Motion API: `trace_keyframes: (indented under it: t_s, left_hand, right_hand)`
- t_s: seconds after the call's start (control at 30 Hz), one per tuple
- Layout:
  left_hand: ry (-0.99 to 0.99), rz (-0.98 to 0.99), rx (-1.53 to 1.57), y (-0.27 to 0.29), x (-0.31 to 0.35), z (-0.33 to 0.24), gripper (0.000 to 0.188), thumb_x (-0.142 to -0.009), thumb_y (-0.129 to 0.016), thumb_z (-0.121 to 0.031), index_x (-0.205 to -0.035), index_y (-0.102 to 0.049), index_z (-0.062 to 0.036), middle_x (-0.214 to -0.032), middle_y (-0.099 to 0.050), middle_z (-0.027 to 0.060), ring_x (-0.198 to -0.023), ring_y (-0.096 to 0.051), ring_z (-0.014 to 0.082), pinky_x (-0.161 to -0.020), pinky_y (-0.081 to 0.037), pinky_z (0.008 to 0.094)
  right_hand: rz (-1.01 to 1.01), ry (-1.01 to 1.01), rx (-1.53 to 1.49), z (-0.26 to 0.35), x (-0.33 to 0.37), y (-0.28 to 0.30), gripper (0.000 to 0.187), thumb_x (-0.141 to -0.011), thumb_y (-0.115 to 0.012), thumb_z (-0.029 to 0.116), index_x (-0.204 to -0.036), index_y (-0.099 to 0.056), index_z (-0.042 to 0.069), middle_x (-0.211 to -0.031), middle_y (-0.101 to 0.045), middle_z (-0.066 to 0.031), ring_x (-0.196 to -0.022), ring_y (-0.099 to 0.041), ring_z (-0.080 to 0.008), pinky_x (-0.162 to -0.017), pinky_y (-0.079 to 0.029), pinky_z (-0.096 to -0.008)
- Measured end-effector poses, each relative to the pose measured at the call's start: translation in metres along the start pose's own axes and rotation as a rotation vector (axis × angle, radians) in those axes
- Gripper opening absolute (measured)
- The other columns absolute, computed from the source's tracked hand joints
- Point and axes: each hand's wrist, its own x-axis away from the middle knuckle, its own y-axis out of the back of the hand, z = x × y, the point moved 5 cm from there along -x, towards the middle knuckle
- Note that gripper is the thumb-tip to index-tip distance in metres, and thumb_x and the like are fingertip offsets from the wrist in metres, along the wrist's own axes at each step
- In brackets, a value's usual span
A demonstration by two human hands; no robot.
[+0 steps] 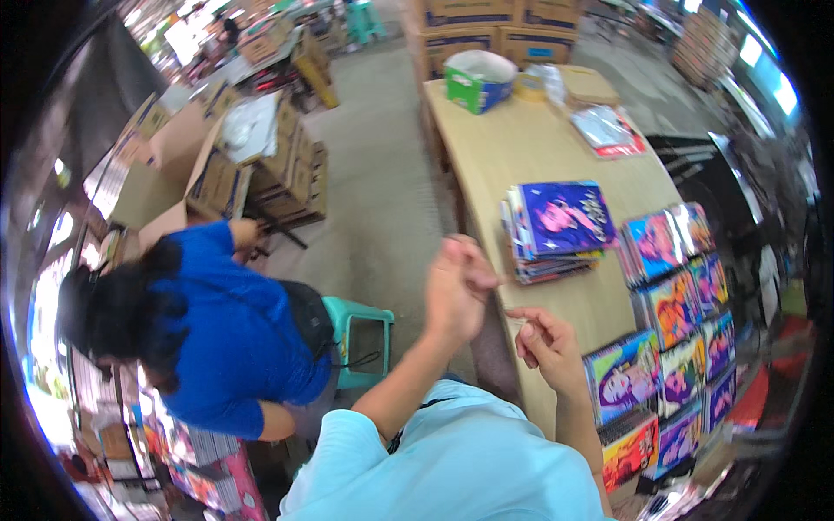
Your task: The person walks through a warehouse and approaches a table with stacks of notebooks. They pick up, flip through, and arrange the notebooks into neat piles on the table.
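My left hand (460, 291) is raised at the table's left edge with its fingers curled in; whatever they hold, if anything, is hidden. Lower and to the right, my right hand (552, 349) has its fingers bent and the thumb close to them. A thin pale bit shows by those fingertips, too small to name. Just beyond both hands, a stack of thin books (565, 221) with a purple illustrated cover on top sits slightly uneven on the wooden table (486, 148). Neither hand touches that stack.
Several stacks of bright-covered books (682, 373) line the table's right side. Farther back are a green and blue box (479, 82), tape (528, 87) and plastic packets (605, 128). A person in a blue shirt (234, 321), a green stool (358, 334) and cartons (287, 169) are left.
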Motion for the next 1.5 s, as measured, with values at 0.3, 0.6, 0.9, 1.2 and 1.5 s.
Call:
trace_keyframes:
  t_s: [0.3, 0.6, 0.9, 1.2, 1.5]
  left_hand:
    - [-1.915, -0.386, -0.401, 0.066, 0.273, -0.318, 0.022, -0.091, -0.046, -0.024, -0.094, -0.051, -0.003, -0.073, -0.041, 0.0027, -0.056, -0.032, 0.012, -0.048, -0.029, 0.0254]
    - [-0.902, -1.31, -0.568, 0.405, 0.449, -0.48, 0.023, -0.087, -0.05, -0.009, -0.107, -0.056, 0.0003, -0.092, -0.06, 0.0121, -0.059, -0.046, 0.0155, -0.053, -0.041, 0.0287]
    - [-0.21, -1.139, -0.914, 0.425, 0.178, -0.302, 0.017, -0.085, -0.051, -0.009, -0.1, -0.055, -0.0007, -0.086, -0.059, 0.0111, -0.058, -0.047, 0.016, -0.051, -0.041, 0.0294]
    - [0.015, -0.952, -1.005, 0.404, 0.085, -0.224, 0.011, -0.084, -0.052, -0.009, -0.092, -0.055, -0.0017, -0.081, -0.058, 0.01, -0.057, -0.048, 0.0165, -0.048, -0.041, 0.0301]
    - [0.016, -0.974, -0.992, 0.405, 0.094, -0.246, 0.006, -0.082, -0.053, -0.008, -0.084, -0.054, -0.0028, -0.075, -0.057, 0.009, -0.055, -0.049, 0.017, -0.046, -0.04, 0.0308]
  right_hand:
    - [0.173, 0.024, 0.054, 0.006, -0.029, -0.022, 0.027, -0.087, -0.057, 0.005, -0.114, -0.056, -0.001, -0.074, -0.052, 0.0025, -0.066, -0.049, -0.0042, -0.056, -0.041, -0.0183]
    - [0.072, 0.045, 0.083, 0.016, 0.022, 0.035, 0.031, -0.087, -0.059, 0.01, -0.116, -0.055, 0.001, -0.074, -0.054, 0.0001, -0.066, -0.05, -0.006, -0.057, -0.043, -0.02]
    - [0.114, 0.005, 0.234, -0.04, 0.084, 0.056, 0.032, -0.087, -0.061, 0.019, -0.116, -0.056, 0.006, -0.073, -0.055, 0.0021, -0.065, -0.049, -0.0058, -0.06, -0.042, -0.0234]
    - [-0.338, -0.137, 0.336, -0.08, 0.168, 0.109, 0.031, -0.086, -0.063, 0.02, -0.114, -0.058, 0.007, -0.079, -0.06, -0.0017, -0.071, -0.055, -0.0081, -0.064, -0.045, -0.025]
    - [-1.222, 0.046, 0.087, -0.078, 0.282, 0.201, 0.015, -0.087, -0.059, 0.01, -0.098, -0.063, 0.002, -0.07, -0.057, 0.0011, -0.061, -0.053, -0.0051, -0.055, -0.044, -0.0203]
